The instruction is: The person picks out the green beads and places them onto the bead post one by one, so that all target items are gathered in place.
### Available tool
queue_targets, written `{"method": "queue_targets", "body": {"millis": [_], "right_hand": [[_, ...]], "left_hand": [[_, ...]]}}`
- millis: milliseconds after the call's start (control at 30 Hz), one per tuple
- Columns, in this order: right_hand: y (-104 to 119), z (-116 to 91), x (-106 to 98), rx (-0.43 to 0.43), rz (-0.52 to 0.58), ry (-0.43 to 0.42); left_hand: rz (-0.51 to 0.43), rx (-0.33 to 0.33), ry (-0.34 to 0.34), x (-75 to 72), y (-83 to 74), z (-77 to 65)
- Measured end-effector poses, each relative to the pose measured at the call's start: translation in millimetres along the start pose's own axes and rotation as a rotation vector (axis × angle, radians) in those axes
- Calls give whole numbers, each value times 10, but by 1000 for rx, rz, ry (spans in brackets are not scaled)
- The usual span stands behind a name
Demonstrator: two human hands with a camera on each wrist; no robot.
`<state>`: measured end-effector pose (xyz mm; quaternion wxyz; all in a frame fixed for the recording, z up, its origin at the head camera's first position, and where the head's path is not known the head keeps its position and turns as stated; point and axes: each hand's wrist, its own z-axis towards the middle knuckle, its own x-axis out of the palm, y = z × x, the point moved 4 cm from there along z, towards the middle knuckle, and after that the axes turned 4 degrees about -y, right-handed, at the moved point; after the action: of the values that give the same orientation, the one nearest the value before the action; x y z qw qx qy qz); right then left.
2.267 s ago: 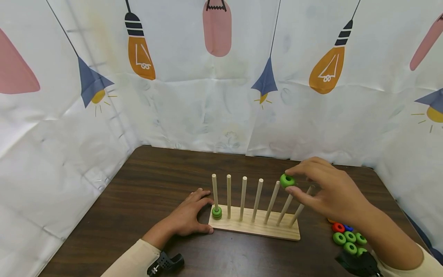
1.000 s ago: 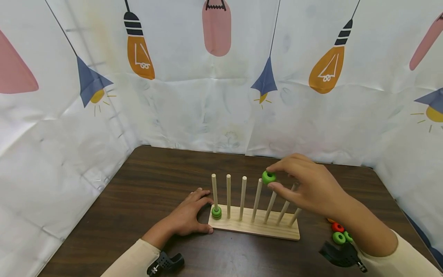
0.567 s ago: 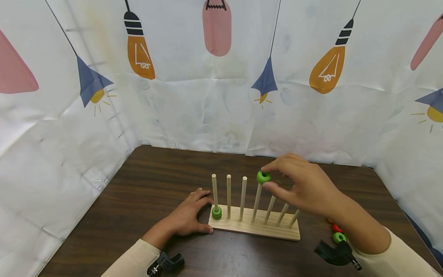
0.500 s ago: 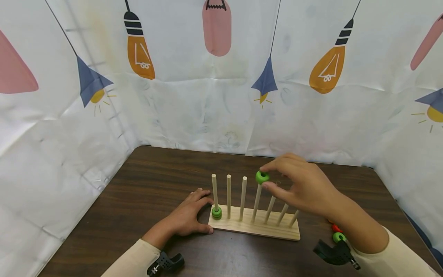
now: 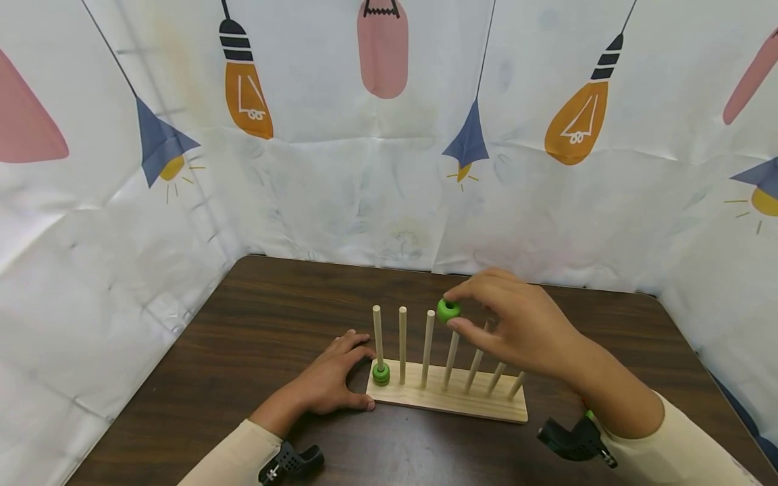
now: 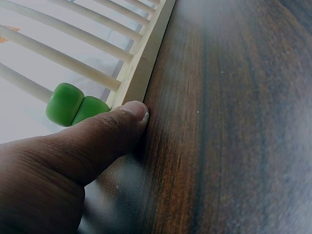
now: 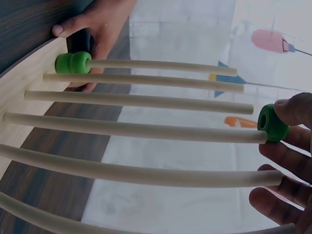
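One flat, pale wooden board (image 5: 462, 401) has seven thin wooden sticks (image 5: 402, 344). Two round green rings (image 5: 381, 376) sit on the leftmost stick. Another round green ring (image 5: 444, 314) is pinched between the right hand's (image 5: 523, 324) thumb and finger, near the stick tops. The left hand (image 5: 323, 379) grips the board's left end.

My L forearm (image 5: 277, 413) comes in from lower L; L hand (image 5: 327, 379) sits low, back of it facing up, fingers & thumb spread well apart. L thumb (image 6: 105, 135) stretched out, nail showing in L wrist view. R forearm (image 5: 615, 388) angles in from lower R; R hand (image 5: 513, 324) up higher than L, thumb & index in a pinch. Other R fingers (image 7: 274, 205) loosely bent, spaced out.
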<state>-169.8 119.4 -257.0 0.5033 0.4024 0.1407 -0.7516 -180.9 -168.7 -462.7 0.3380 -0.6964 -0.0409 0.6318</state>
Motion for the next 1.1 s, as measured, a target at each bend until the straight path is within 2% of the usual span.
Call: {"method": "queue_targets", "body": {"millis": [467,700,1100], "right_hand": [[22,75,89,22,-2,30],[42,117,147,65,4,72],[94,224,212,71,4,86]], "left_hand": [[-19,18,-9,-23,-38,0],[-8,12,-1,-20,-34,2],[-20,29,-11,-32,-40,8]]}}
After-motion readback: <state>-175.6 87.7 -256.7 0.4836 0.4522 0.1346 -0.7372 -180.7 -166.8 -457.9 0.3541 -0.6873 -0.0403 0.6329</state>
